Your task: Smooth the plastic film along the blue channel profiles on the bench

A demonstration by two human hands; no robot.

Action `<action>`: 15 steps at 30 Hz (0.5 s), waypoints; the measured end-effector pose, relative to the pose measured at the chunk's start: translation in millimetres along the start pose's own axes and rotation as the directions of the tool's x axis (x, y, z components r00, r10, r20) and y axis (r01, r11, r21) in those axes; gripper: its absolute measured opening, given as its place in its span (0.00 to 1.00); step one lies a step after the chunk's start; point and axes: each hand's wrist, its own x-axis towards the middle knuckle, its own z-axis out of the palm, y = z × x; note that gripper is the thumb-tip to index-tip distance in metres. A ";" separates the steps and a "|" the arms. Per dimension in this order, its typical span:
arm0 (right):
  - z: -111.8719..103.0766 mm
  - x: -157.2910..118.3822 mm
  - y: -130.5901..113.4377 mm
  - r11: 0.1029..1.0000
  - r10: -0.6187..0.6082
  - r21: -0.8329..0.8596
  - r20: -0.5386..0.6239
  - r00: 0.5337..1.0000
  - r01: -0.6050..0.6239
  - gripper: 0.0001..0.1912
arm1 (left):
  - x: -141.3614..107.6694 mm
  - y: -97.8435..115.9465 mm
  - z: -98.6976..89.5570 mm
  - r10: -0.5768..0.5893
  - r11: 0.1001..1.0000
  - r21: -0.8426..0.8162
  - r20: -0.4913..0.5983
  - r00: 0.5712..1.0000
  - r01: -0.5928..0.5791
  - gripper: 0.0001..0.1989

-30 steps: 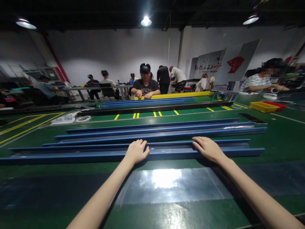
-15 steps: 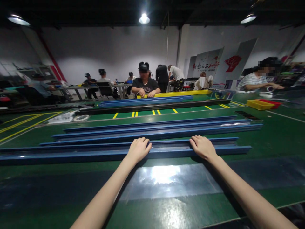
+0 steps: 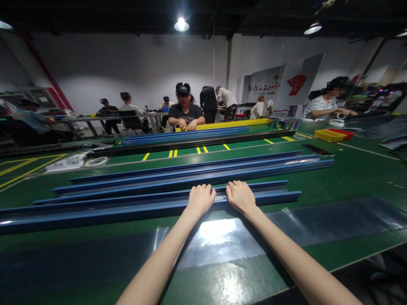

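A long blue channel strip (image 3: pixel 121 212) lies across the green table in front of me, its left end outside the view. My left hand (image 3: pixel 201 198) is closed over it, fingers curled across the far edge. A short gap to the right, my right hand (image 3: pixel 241 196) grips the same strip, with its right end (image 3: pixel 294 195) sticking out beyond. Just behind lie several more blue channel strips (image 3: pixel 152 182), side by side and roughly parallel. Nearer me, a clear plastic sheet (image 3: pixel 305 226) lies flat under my forearms.
Farther back are a black strip (image 3: pixel 190 146), blue strips (image 3: pixel 190 134), a tape roll (image 3: pixel 96 162) and a phone (image 3: pixel 317 150). A yellow tray (image 3: pixel 329 135) stands at right. Opposite, a person (image 3: pixel 186 112) handles a yellow strip (image 3: pixel 235 124). The table's front edge (image 3: pixel 365 257) runs at lower right.
The held blue strip has slid left along with my right hand. My left hand has shifted right along it, so my hands are closer together. The view has turned slightly right.
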 end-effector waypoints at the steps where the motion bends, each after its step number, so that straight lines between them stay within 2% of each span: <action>1: 0.1 0.8 -4.2 1.000 0.004 0.009 -0.002 1.000 -0.004 0.18 | -1.2 -3.3 0.4 -0.015 1.000 0.002 0.001 1.000 0.015 0.17; 7: 2.2 5.3 -23.3 0.999 0.009 0.044 -0.019 1.000 -0.008 0.18 | -4.8 -21.2 -3.4 -0.049 0.999 0.020 0.019 0.999 0.049 0.16; 15: 2.8 10.7 -35.4 0.999 0.010 0.045 -0.013 1.000 -0.010 0.18 | 0.4 -28.6 -5.6 -0.086 0.996 0.018 0.059 0.995 0.085 0.18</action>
